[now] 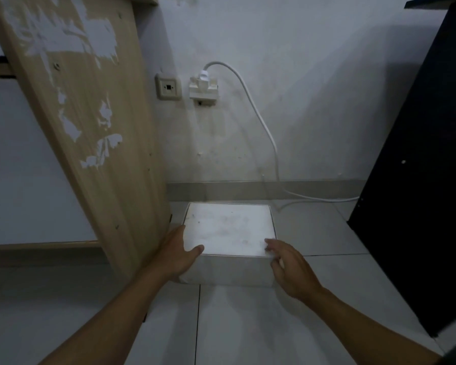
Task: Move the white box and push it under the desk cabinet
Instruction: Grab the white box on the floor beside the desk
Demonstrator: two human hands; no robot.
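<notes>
A white box (pixel 229 227) sits on the tiled floor between a wooden desk side panel (pixel 90 122) on the left and a black cabinet (pixel 419 180) on the right. My left hand (pixel 177 254) grips the box's near left corner, thumb on the lid and fingers down its left side. At the near right corner, my right hand (pixel 287 267) has its fingertips on the lid edge and side, fingers spread.
A white cable (pixel 261 122) runs from a wall socket (pixel 203 88) down to the floor behind the box and off to the right. The wall and its skirting stand just behind the box. Light floor tiles (pixel 234 325) stretch toward me.
</notes>
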